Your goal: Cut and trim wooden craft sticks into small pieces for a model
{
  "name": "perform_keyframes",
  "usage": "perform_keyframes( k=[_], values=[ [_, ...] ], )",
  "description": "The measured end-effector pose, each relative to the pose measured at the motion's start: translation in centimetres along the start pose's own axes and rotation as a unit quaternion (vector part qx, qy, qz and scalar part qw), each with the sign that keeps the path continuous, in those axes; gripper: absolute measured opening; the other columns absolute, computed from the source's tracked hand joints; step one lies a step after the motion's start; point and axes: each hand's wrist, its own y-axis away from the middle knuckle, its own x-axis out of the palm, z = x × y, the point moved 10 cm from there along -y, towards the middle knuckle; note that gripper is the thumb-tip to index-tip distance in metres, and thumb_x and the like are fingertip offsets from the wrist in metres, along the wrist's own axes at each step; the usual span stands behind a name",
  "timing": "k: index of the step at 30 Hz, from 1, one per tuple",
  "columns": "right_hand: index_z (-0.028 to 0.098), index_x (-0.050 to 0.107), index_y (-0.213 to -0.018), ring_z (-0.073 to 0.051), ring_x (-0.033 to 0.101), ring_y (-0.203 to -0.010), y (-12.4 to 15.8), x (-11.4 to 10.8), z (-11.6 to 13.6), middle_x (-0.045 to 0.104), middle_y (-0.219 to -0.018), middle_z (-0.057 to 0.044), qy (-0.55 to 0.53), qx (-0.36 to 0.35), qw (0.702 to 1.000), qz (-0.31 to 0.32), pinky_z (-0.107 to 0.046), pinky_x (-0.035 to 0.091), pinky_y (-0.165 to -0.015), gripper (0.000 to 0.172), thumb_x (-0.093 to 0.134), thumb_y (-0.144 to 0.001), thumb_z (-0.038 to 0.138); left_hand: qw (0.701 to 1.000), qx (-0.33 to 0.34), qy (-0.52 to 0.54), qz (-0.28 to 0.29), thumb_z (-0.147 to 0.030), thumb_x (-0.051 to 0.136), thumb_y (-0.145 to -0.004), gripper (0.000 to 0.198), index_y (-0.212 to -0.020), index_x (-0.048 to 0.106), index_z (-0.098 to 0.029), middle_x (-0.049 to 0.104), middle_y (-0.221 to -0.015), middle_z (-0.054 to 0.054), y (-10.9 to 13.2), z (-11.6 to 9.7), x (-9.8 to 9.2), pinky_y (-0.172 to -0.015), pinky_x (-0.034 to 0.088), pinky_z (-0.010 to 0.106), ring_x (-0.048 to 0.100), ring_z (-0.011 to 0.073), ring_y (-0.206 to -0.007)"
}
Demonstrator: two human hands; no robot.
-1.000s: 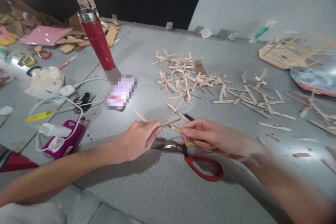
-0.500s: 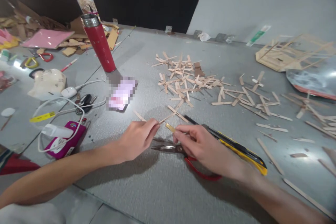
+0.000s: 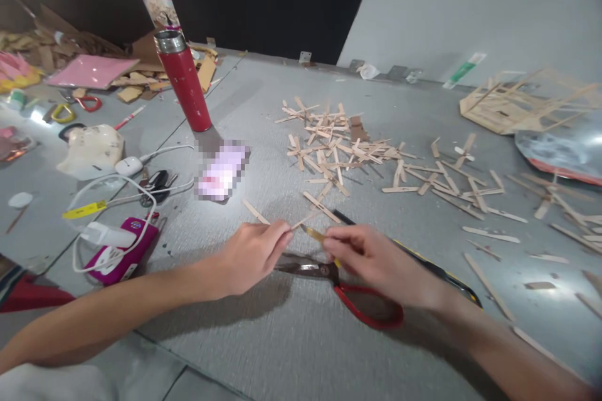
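Left hand has a thin wooden stick pinched, right hand is pinching a little yellowish tool, maybe a blade, kinda blurry, tip right by the stick. Scissors lie on the gray surface just below.

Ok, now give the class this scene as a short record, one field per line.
left hand: pinches thin wooden stick
right hand: holds small yellowish tool, tip near the stick
contact: cannot tell if they touch
near hands: red-handled scissors, black-and-yellow cutter
beyond: pile of wooden pieces
left side: standing red bottle, purple box
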Motion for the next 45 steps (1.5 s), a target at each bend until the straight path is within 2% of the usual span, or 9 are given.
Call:
perform_keyframes(
  k=[4,9,12,19,24,27,34,41,45],
  values=[
    [0.022,0.047,-0.069,-0.011,0.031,-0.054,0.3,-0.4,-0.5,0.036,-0.059,0.007,-0.013,-0.021,0.985,0.172,-0.027,0.024,-0.052,0.047,0.056,-0.096,0.06,0.997,0.051,-0.011,0.05,-0.024,0.03,-0.111,0.033,-0.096,0.058,-0.016,0.065,-0.069,0.0,0.5,-1.7,1.1,-0.057,0.039,0.025,0.057,0.0122,-0.056],
    [0.024,0.041,-0.068,-0.012,0.031,-0.055,0.3,0.7,0.1,0.035,-0.059,0.006,-0.006,0.004,0.994,-0.113,-0.029,0.024,-0.053,0.044,0.046,-0.1,0.055,0.999,-0.024,-0.011,-0.041,-0.023,0.03,-0.111,0.031,-0.094,0.055,-0.017,0.059,-0.063,-0.002,0.6,0.3,0.0,-0.054,0.036,0.024,0.052,0.0108,-0.051],
    [0.024,0.04,-0.068,-0.013,0.034,-0.056,0.9,1.8,0.7,0.037,-0.059,0.005,-0.004,0.004,0.989,-0.151,-0.03,0.025,-0.055,0.044,0.041,-0.101,0.054,0.999,-0.033,0.018,-0.038,-0.022,0.033,-0.11,0.029,-0.09,0.054,-0.017,0.056,-0.062,-0.004,0.5,0.6,-0.1,-0.053,0.033,0.024,0.047,0.0101,-0.05],
    [0.022,0.049,-0.07,-0.011,0.028,-0.054,0.3,-0.3,-0.3,0.036,-0.058,0.008,-0.027,0.009,0.99,0.136,-0.027,0.022,-0.052,0.046,0.057,-0.095,0.06,0.997,-0.015,0.075,0.013,-0.023,0.036,-0.108,0.027,-0.096,0.059,-0.018,0.058,-0.068,-0.003,0.4,-0.5,0.2,-0.058,0.037,0.024,0.049,0.0106,-0.056],
    [0.024,0.042,-0.07,-0.013,0.031,-0.055,0.0,0.6,-0.1,0.036,-0.059,0.006,-0.019,-0.004,0.992,-0.126,-0.029,0.024,-0.053,0.043,0.051,-0.099,0.054,0.993,-0.072,0.085,-0.047,-0.022,0.04,-0.105,0.025,-0.087,0.057,-0.018,0.047,-0.059,-0.006,0.1,1.3,-0.4,-0.051,0.029,0.022,0.038,0.0083,-0.047],
    [0.024,0.043,-0.07,-0.014,0.037,-0.058,0.2,1.2,0.4,0.041,-0.059,0.004,0.002,-0.019,0.983,-0.181,-0.03,0.027,-0.056,0.042,0.043,-0.102,0.051,0.989,-0.089,0.101,-0.068,-0.022,0.042,-0.103,0.024,-0.085,0.056,-0.018,0.043,-0.057,-0.008,-0.2,2.3,-0.6,-0.05,0.028,0.021,0.034,0.0074,-0.047],
    [0.021,0.055,-0.076,-0.01,0.025,-0.051,-0.3,-0.4,-0.3,0.034,-0.056,0.009,-0.059,0.015,0.99,0.124,-0.028,0.018,-0.05,0.048,0.055,-0.094,0.065,0.99,-0.042,0.137,-0.006,-0.02,0.042,-0.102,0.025,-0.085,0.059,-0.017,0.04,-0.057,-0.008,-0.4,0.9,0.3,-0.051,0.026,0.021,0.031,0.0074,-0.048],
    [0.023,0.044,-0.069,-0.013,0.036,-0.057,0.3,0.5,0.7,0.039,-0.06,0.005,-0.022,-0.003,0.985,-0.173,-0.028,0.026,-0.053,0.042,0.048,-0.099,0.053,0.976,-0.129,0.164,-0.057,-0.026,0.044,-0.102,0.026,-0.083,0.059,-0.016,0.045,-0.056,-0.007,-0.3,2.6,-0.4,-0.051,0.029,0.019,0.036,0.0071,-0.047],
    [0.023,0.048,-0.07,-0.012,0.035,-0.052,0.6,1.1,1.2,0.038,-0.056,0.006,-0.074,0.012,0.987,-0.146,-0.028,0.026,-0.052,0.043,0.051,-0.097,0.056,0.952,-0.173,0.249,-0.043,-0.03,0.045,-0.102,0.029,-0.08,0.058,-0.016,0.046,-0.054,-0.006,-0.3,2.9,-0.2,-0.048,0.029,0.019,0.038,0.0077,-0.048]
  ],
)
